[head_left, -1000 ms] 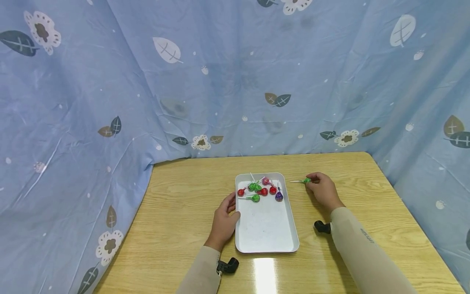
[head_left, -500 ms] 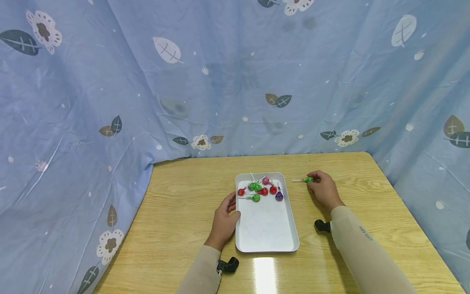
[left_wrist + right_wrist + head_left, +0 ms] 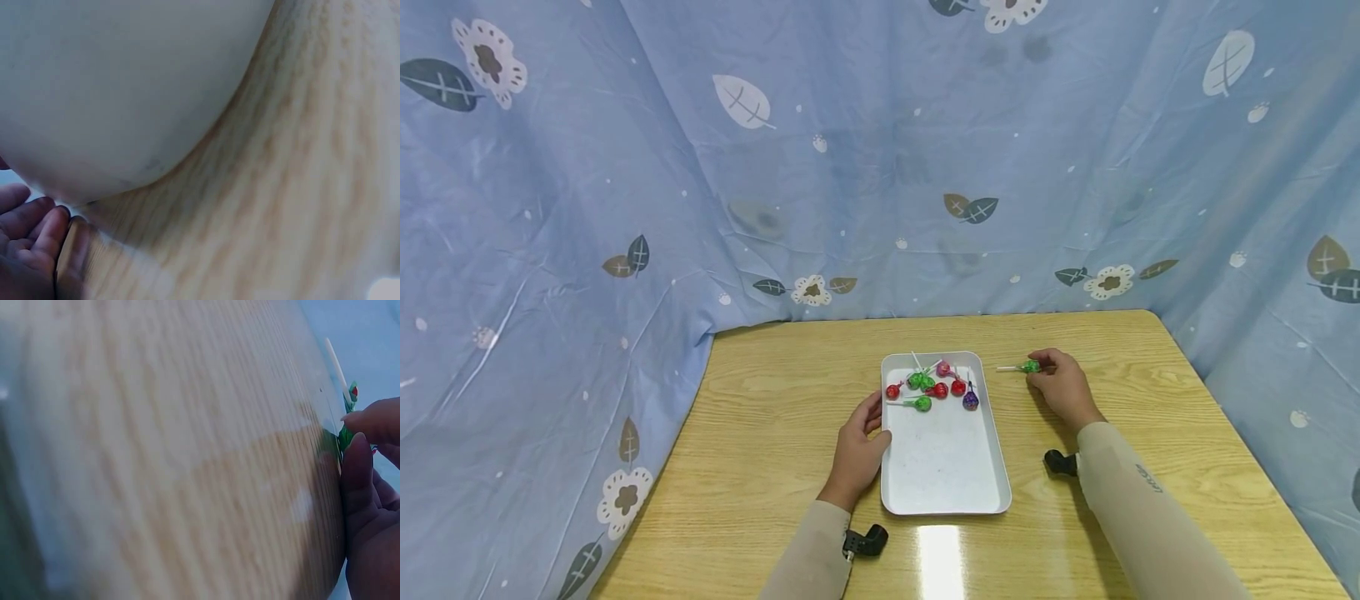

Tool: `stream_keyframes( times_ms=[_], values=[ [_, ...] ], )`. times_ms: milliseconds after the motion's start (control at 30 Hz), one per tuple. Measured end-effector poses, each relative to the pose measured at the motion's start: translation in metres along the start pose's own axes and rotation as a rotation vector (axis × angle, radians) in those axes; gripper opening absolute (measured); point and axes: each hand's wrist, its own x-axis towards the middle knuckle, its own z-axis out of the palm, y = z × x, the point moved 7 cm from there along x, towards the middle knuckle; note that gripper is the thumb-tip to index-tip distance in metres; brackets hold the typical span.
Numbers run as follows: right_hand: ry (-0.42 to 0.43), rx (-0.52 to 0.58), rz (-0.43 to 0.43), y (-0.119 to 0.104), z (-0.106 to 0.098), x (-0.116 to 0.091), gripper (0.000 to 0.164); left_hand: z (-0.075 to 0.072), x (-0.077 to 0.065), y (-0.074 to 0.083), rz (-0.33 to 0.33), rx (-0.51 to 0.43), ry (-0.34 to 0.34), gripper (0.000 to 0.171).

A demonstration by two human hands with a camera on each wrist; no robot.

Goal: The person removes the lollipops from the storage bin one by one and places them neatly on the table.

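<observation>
Touching the white tray (image 3: 947,467) at its left edge with my left grip (image 3: 859,450), fingers relaxed, thumb at the rim. Red, green, pink and purple lollipops (image 3: 927,383) sit toward the tray's far edge. Just past its right edge, toward the far edge of the tabletop (image 3: 767,417), my right grip (image 3: 1063,388) has a green lollipop (image 3: 1030,366) pinched by its wrapped head, stick pointing left. Blue curtain (image 3: 850,167) behind.

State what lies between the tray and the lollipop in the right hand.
Bare tabletop separates the tray from the held green lollipop, as the head view shows.
</observation>
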Motion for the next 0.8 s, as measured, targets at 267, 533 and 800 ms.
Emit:
stream_keyframes(
  times_ms=[267,533,800],
  values=[
    [-0.011,0.031,0.012,-0.0002,-0.0013,-0.0033,0.044,-0.0006,-0.0003,-0.0001,0.001,0.004,0.002,0.067],
    [-0.023,0.089,0.03,0.0003,-0.0029,-0.006,0.049,0.0002,-0.001,-0.001,-0.004,-0.002,0.0,0.067],
    [-0.021,0.158,0.015,-0.0043,-0.0035,-0.0076,0.047,-0.0003,-0.0005,0.0001,-0.007,0.003,0.005,0.066]
  ],
)
